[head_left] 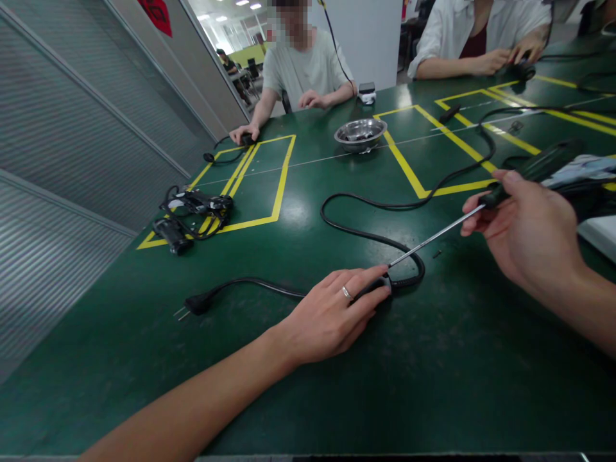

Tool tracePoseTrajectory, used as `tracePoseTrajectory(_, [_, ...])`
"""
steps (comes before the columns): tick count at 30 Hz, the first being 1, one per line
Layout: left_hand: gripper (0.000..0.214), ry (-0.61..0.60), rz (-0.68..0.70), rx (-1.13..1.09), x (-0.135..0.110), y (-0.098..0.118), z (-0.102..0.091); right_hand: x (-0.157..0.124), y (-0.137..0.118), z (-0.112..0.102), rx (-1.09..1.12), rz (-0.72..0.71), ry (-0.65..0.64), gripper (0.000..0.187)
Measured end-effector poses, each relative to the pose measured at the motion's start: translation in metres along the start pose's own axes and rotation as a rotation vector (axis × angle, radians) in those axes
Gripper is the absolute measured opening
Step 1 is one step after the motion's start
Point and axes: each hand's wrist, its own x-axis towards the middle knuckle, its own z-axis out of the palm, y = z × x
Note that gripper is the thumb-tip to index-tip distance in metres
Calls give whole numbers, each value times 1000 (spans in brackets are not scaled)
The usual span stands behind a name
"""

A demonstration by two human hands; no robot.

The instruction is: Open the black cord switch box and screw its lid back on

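My left hand point(332, 314) lies palm down on the green table point(433, 359), fingers closed over a small black part point(380, 287) at the end of a black power cord point(366, 234). A ring sits on one finger. My right hand point(524, 224) grips a long screwdriver point(433, 239) by its black handle. The thin metal shaft slants down to the left and its tip meets the black part at my left fingertips. The cord's plug point(195, 303) lies to the left of my left hand.
A steel bowl point(360, 133) stands mid-table among yellow tape lines. A heap of black cords and parts point(190, 218) lies at the left. Two other people sit at the far side, their hands on small black items. A grey wall runs along the left.
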Motion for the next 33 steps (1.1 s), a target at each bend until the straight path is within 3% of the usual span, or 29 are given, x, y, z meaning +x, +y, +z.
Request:
tracePoseTrajectory(16, [36,-19,49,2,-1,-3,1,-2,-3,0,28,37,6,10])
tracePoseTrajectory(33, [37,-13,42,-3,-1,-3,1,-2,2,-1,38,-15,-5,14])
